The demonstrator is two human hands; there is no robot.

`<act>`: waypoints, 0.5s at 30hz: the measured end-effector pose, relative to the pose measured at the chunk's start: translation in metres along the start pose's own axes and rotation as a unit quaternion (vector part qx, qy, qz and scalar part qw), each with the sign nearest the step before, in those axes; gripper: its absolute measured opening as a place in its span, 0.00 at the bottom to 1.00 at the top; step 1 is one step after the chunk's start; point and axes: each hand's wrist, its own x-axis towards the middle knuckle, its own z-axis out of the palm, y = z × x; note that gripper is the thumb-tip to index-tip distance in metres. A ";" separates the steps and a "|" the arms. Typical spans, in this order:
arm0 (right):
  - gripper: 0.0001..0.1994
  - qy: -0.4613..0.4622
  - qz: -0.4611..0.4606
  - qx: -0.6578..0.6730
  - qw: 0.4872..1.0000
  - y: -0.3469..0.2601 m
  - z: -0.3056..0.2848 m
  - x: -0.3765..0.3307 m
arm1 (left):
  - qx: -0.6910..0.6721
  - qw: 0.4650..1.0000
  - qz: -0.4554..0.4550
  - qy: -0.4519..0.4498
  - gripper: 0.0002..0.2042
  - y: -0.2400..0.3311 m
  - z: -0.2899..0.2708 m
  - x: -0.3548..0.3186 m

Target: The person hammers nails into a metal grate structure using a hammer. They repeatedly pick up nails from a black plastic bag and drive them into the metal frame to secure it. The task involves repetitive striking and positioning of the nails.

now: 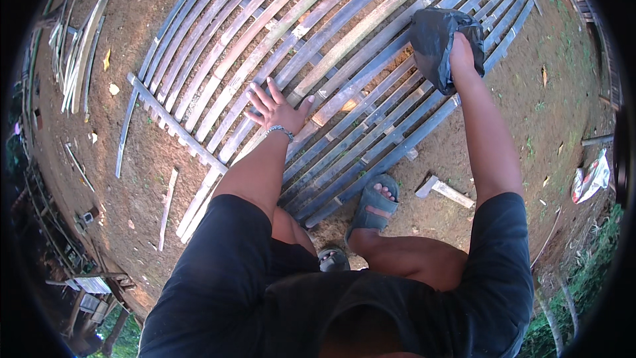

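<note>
A panel of long split-bamboo slats, laid side by side over crosspieces, lies on the dirt in front of me. My left hand rests flat on the slats left of centre, fingers spread, a bracelet at the wrist. At the panel's right side, my right hand grips a crumpled black plastic bag on or just above the slats. The bag hides what is in it, and most of my right fingers are tucked into its folds.
A wooden-handled tool with a metal head lies right of my sandalled foot. Long bamboo strips are piled at the far left. A loose strip lies nearer. At the right is a white-and-red packet.
</note>
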 end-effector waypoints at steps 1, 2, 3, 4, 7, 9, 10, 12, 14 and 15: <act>0.28 0.023 0.012 0.000 1.000 -0.017 -0.013 -0.011 | 0.003 1.000 0.003 0.002 0.62 0.004 0.001 -0.001; 0.23 -0.025 -0.079 -0.173 0.981 -0.021 -0.035 -0.008 | -0.004 1.000 0.009 0.001 0.62 0.006 0.003 -0.001; 0.20 -0.017 -0.118 -0.219 0.968 -0.043 -0.047 -0.021 | -0.005 1.000 0.010 0.007 0.62 0.004 0.004 -0.001; 0.17 -0.009 -0.157 -0.265 0.951 -0.075 -0.060 -0.048 | -0.008 1.000 0.010 0.012 0.62 0.001 0.006 0.000; 0.09 0.096 -0.214 -0.164 0.958 -0.093 -0.096 -0.101 | -0.017 0.999 0.020 0.027 0.62 0.001 0.006 -0.002; 0.05 0.114 -0.207 -0.025 0.971 -0.084 -0.112 -0.133 | -0.018 0.999 0.024 0.043 0.62 -0.003 0.010 -0.001; 0.03 0.089 -0.190 0.033 0.977 -0.076 -0.120 -0.154 | -0.026 0.997 0.035 0.060 0.60 -0.003 0.011 -0.004; 0.02 -0.007 -0.132 0.148 0.980 -0.073 -0.109 -0.204 | -0.053 0.988 0.063 0.128 0.57 -0.010 0.022 -0.015; 0.02 -0.105 -0.056 0.237 0.964 -0.051 -0.082 -0.244 | -0.104 0.964 0.137 0.201 0.51 0.000 0.040 -0.051; 0.01 -0.151 -0.018 0.235 0.960 -0.039 -0.066 -0.262 | -0.205 0.951 0.184 0.142 0.46 0.005 0.051 -0.079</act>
